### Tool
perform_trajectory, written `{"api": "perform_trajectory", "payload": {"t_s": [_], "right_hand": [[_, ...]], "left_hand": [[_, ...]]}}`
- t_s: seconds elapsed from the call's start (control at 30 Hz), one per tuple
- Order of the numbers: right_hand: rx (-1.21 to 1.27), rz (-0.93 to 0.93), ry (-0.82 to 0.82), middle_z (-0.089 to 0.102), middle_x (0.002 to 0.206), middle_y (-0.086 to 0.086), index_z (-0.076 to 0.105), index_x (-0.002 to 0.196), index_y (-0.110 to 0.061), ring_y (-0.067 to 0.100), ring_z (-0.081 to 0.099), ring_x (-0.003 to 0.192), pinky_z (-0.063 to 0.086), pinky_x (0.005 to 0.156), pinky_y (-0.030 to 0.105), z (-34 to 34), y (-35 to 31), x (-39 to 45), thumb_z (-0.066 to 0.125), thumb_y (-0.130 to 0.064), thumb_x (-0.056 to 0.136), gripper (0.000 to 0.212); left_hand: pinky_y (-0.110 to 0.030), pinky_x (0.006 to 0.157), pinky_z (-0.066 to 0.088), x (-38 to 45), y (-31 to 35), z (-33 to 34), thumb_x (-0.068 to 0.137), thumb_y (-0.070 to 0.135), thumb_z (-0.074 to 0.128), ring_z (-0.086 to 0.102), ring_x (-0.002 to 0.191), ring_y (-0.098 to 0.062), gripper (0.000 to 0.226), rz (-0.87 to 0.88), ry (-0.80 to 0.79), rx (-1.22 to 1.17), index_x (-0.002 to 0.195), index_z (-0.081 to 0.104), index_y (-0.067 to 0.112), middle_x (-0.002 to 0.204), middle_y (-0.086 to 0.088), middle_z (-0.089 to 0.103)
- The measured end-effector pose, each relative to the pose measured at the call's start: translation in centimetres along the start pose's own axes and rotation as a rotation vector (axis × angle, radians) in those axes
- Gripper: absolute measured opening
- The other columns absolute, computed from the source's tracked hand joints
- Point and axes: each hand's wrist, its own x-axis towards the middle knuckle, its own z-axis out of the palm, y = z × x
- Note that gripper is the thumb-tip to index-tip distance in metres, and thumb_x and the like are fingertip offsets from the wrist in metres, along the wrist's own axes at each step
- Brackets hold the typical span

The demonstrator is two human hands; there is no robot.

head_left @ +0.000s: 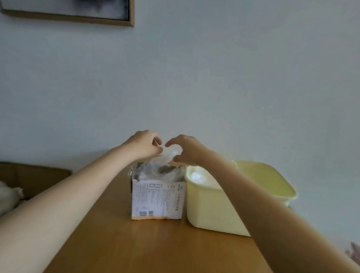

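The left hand point(145, 144) pinches the clear glove point(167, 159) rising from the torn box point(158, 200) on the desk point(148, 249), the fingers of the right hand point(187, 150) stand half open holding nothing, and a fast pull could tear this thin film.

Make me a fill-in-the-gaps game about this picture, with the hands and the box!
1. The tub next to the white box is coloured ___.
2. The left hand and the right hand meet above the box, which is ___ at the top.
3. Some clear plastic sticks up out of the ___.
4. On the wooden table, the tub stands on the person's ___ side of the box.

Missing words: yellow, open, box, right.
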Motion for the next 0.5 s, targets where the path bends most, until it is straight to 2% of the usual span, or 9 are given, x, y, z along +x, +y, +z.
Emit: {"api": "perform_trajectory", "payload": {"t_s": [0.07, 0.17, 0.23, 0.3, 0.37, 0.43, 0.5], "right_hand": [[-0.053, -0.019, -0.011, 0.049, 0.136, 0.006, 0.050, 0.133, -0.015, 0.022, 0.046, 0.124, 0.035, 0.100, 0.028, 1.5, -0.8, 1.0, 0.055, -0.005, 0.088, 0.047], [-0.103, 0.011, 0.077, 0.063, 0.115, 0.011, 0.065, 0.112, -0.007, 0.025, 0.057, 0.103, 0.043, 0.085, 0.030, 2.5, -1.7, 2.0, 0.048, -0.004, 0.089, 0.028], [-0.066, 0.011, 0.158, 0.068, 0.102, 0.014, 0.069, 0.098, -0.003, 0.027, 0.059, 0.092, 0.045, 0.078, 0.031, 2.2, -2.1, 2.1, 0.047, -0.004, 0.087, 0.025], [-0.009, -0.004, 0.222, 0.069, 0.099, 0.014, 0.069, 0.095, -0.001, 0.028, 0.061, 0.094, 0.047, 0.079, 0.033, 1.5, -2.0, 2.1, 0.048, -0.002, 0.087, 0.023], [0.056, 0.019, 0.295, 0.068, 0.098, 0.013, 0.067, 0.095, 0.000, 0.026, 0.060, 0.095, 0.045, 0.078, 0.029, 0.5, -1.4, 1.8, 0.052, -0.003, 0.089, 0.017], [0.094, 0.049, 0.341, 0.067, 0.098, 0.013, 0.066, 0.095, 0.000, 0.025, 0.060, 0.094, 0.043, 0.074, 0.025, -0.4, -0.6, 1.5, 0.054, -0.003, 0.090, 0.014], [0.108, 0.097, 0.380, 0.066, 0.096, 0.014, 0.065, 0.094, 0.000, 0.027, 0.060, 0.092, 0.045, 0.074, 0.029, -0.9, 0.4, 1.1, 0.053, -0.002, 0.090, 0.013]], "left_hand": [[-0.025, 0.082, 0.041, -0.5, -0.8, -0.3, 0.088, 0.026, 0.061, 0.057, 0.104, -0.017, 0.031, -0.017, -0.059, 0.012, 0.117, 0.062, 0.015, 0.117, -0.001, 0.062], [-0.025, 0.079, 0.045, -0.9, -1.2, 0.2, 0.087, 0.023, 0.063, 0.060, 0.094, -0.016, 0.025, -0.028, -0.126, 0.009, 0.110, 0.066, 0.015, 0.105, 0.001, 0.065], [-0.029, 0.074, 0.050, -0.7, -1.2, 0.8, 0.087, 0.018, 0.060, 0.063, 0.080, -0.018, 0.015, -0.025, -0.065, -0.002, 0.097, 0.070, 0.016, 0.092, -0.001, 0.069], [-0.024, 0.063, 0.049, -0.5, -1.1, 1.3, 0.089, 0.015, 0.055, 0.062, 0.063, -0.017, 0.016, -0.039, -0.008, -0.015, 0.078, 0.066, 0.017, 0.073, -0.001, 0.067], [-0.018, 0.048, 0.044, -0.3, -1.0, 1.8, 0.091, 0.012, 0.051, 0.055, 0.049, -0.010, 0.022, -0.063, -0.066, 0.011, 0.070, 0.057, 0.013, 0.059, 0.002, 0.060], [-0.016, 0.045, 0.044, -0.4, -1.0, 2.3, 0.092, 0.012, 0.052, 0.053, 0.044, -0.008, 0.019, -0.072, -0.148, 0.045, 0.073, 0.054, 0.010, 0.057, 0.002, 0.060], [-0.013, 0.043, 0.042, -0.6, -1.2, 2.5, 0.091, 0.016, 0.057, 0.053, 0.043, -0.006, 0.021, -0.056, -0.190, 0.056, 0.071, 0.052, 0.011, 0.057, 0.002, 0.059]]}}
